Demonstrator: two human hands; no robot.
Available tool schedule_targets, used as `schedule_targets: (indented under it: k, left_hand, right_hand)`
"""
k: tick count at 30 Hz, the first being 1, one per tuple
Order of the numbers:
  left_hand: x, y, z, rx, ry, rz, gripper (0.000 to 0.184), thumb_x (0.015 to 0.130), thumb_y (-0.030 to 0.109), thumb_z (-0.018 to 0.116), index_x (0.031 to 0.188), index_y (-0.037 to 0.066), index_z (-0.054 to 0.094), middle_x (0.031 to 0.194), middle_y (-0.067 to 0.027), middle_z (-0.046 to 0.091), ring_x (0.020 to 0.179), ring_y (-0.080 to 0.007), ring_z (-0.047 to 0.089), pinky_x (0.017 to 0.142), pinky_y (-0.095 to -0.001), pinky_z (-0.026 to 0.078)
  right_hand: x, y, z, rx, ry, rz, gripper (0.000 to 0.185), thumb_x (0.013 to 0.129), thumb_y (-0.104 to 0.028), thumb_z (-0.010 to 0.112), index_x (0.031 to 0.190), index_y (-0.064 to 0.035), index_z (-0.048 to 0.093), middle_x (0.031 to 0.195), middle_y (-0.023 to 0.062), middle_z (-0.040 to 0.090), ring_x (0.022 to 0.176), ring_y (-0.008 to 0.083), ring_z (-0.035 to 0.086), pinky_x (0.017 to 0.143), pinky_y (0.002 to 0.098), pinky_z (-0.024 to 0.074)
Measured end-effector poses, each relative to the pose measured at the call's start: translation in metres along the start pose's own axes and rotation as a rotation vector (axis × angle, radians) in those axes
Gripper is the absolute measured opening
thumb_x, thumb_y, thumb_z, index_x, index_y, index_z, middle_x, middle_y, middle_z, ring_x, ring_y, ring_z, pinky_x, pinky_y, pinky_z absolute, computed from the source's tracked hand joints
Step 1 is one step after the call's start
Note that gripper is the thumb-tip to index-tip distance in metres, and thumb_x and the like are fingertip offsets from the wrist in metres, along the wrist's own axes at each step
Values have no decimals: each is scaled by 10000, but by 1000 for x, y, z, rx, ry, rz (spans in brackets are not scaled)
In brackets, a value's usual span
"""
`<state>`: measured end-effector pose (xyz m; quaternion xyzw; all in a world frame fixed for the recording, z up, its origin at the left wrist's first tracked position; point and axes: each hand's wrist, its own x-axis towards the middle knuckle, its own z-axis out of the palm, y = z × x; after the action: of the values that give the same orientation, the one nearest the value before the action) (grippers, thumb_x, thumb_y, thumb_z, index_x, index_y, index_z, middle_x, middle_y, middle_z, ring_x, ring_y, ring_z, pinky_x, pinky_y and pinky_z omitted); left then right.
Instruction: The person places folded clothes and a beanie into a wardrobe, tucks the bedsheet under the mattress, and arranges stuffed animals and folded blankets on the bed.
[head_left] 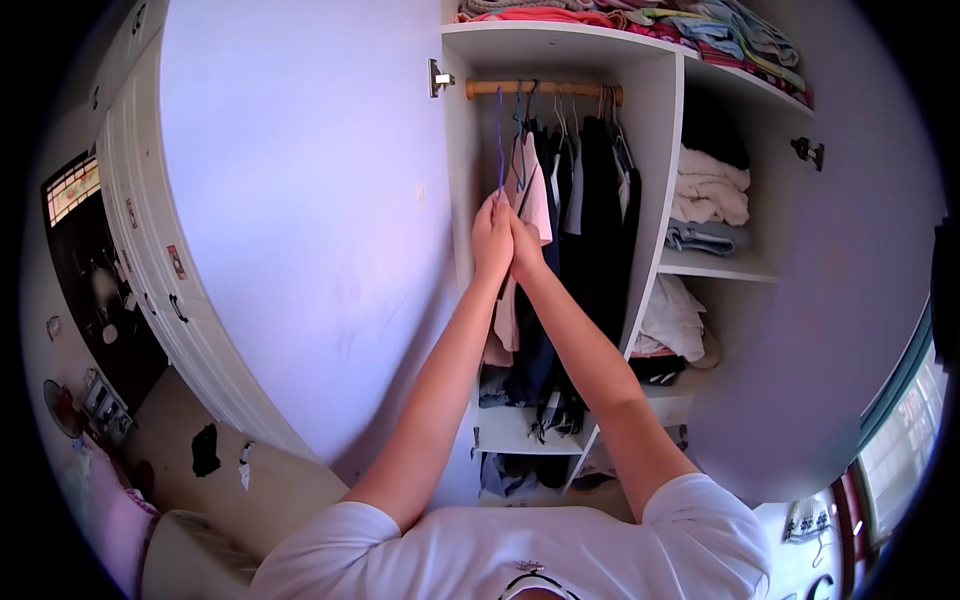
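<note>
Both arms reach into the open wardrobe. A thin purple clothes hanger, seen edge-on, hangs at the left end of the wooden rod. My left hand is closed around the lower part of this hanger. Pressed against it, my right hand is closed at the same spot. The fingers largely cover what lies between them. Just behind and right of my hands hangs a light pink garment, close to a blue hanger. Dark clothes hang farther right on the rod.
The left wardrobe door and right door stand open on either side. Folded clothes fill side shelves behind a white divider. More clothes lie on the top shelf. A dark cloth lies on the floor at left.
</note>
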<state>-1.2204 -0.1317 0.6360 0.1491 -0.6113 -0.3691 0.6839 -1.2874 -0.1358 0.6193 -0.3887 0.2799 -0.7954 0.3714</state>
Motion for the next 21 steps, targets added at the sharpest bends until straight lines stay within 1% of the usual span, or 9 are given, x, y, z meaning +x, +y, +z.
schedule_targets:
  k: [1, 5, 8, 9, 12, 13, 15, 18, 21]
  left_hand:
    - [14, 2, 7, 18, 16, 13, 441, 962, 323, 473, 1214, -27, 564, 1145, -152, 623, 1074, -219, 571, 940, -295, 404]
    - [83, -23, 28, 45, 33, 54, 460, 953, 354, 436, 1201, -15, 556, 1147, -212, 613, 1094, -329, 570, 935, -352, 420]
    - [128, -29, 42, 20, -4, 29, 466, 951, 365, 436, 1202, -10, 556, 1141, -207, 616, 1089, -323, 572, 929, -348, 421]
    - [139, -30, 47, -16, 8, 19, 468, 951, 371, 439, 1186, -12, 568, 1128, -205, 621, 1078, -312, 577, 921, -343, 422]
    - [176, -40, 58, 20, -25, -37, 475, 950, 383, 450, 1168, -17, 583, 1116, -201, 627, 1068, -302, 581, 912, -343, 423]
    - [188, -45, 62, 18, -36, -38, 480, 948, 388, 455, 1164, -19, 586, 1113, -198, 629, 1065, -299, 582, 909, -344, 424]
    - [201, -55, 65, 16, -58, -52, 488, 946, 398, 464, 1157, -23, 592, 1107, -194, 632, 1060, -293, 584, 902, -346, 426]
    - [213, -60, 66, 56, -150, -133, 520, 961, 415, 472, 1226, -24, 563, 1194, -167, 593, 1103, -219, 542, 961, -304, 387]
    - [215, -77, 71, 93, -108, -114, 499, 949, 407, 464, 1161, -25, 596, 1118, -195, 631, 1061, -274, 584, 909, -338, 424]
  right_hand:
    - [17, -3, 7, 51, -13, -31, 441, 844, -310, 676, 1021, 85, 592, 908, 111, 649, 790, 163, 642, 632, 299, 511]
    - [105, 0, 15, 91, 19, -19, 524, 803, -303, 724, 989, 161, 568, 931, 170, 641, 794, 202, 643, 651, 323, 520]
    - [162, -6, 24, 143, 10, -53, 537, 791, -288, 735, 965, 188, 558, 928, 185, 636, 792, 216, 644, 652, 331, 524]
    - [183, -7, 28, 201, 4, -44, 543, 786, -284, 739, 994, 182, 552, 950, 190, 633, 801, 226, 641, 658, 350, 527]
    - [208, -37, 43, 174, 55, 134, 262, 884, -328, 646, 923, -71, 612, 877, 23, 620, 781, 159, 597, 712, 307, 488]
    - [229, -32, 40, 287, -43, 108, 518, 784, -281, 739, 1075, 107, 555, 1045, 192, 623, 847, 257, 635, 718, 386, 529]
    - [260, -22, 34, 272, -25, 98, 505, 788, -282, 734, 1079, 92, 558, 1055, 187, 624, 868, 251, 633, 742, 374, 526]
    - [285, -17, 30, 249, 15, 137, 474, 800, -302, 717, 1066, 60, 569, 1058, 164, 628, 897, 231, 625, 769, 353, 520]
    - [291, -10, 22, 276, 34, 214, 407, 837, -323, 670, 1047, 15, 585, 1053, 137, 632, 923, 215, 615, 790, 330, 509]
